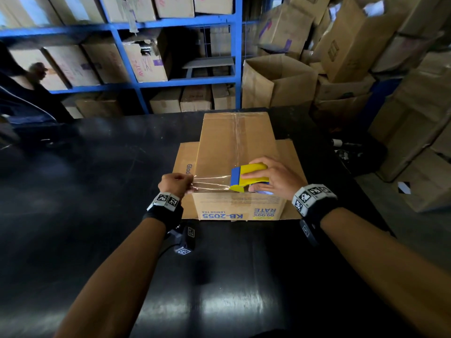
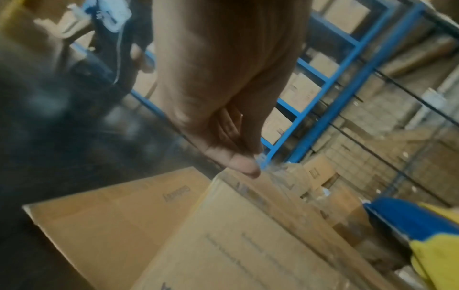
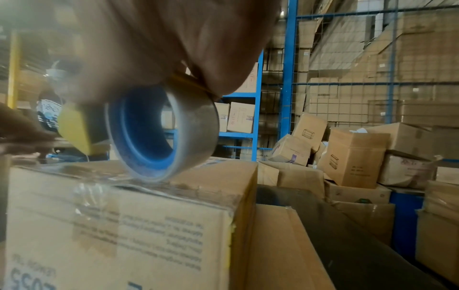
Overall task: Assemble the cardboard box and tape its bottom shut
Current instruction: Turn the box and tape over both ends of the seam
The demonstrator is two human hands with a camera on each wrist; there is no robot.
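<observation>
A brown cardboard box [image 1: 227,147] stands upside down on the black table [image 1: 97,179], its closed bottom flaps facing up with a clear tape strip along the centre seam. My right hand [image 1: 273,176] grips a yellow and blue tape dispenser [image 1: 249,178] at the near edge of the box top; the tape roll [image 3: 159,137] with its blue core touches the box [image 3: 124,225]. My left hand [image 1: 175,184] pinches the free end of the clear tape [image 1: 212,184], stretched across the near edge. In the left wrist view the thumb tip [image 2: 244,165] hovers at the box corner [image 2: 223,225].
Blue shelving [image 1: 170,81] with many cartons stands behind the table. Open and stacked cartons [image 1: 341,69] crowd the right side. Another person [image 1: 29,89] stands at the far left. The box's lower flaps [image 1: 185,167] splay out on the table.
</observation>
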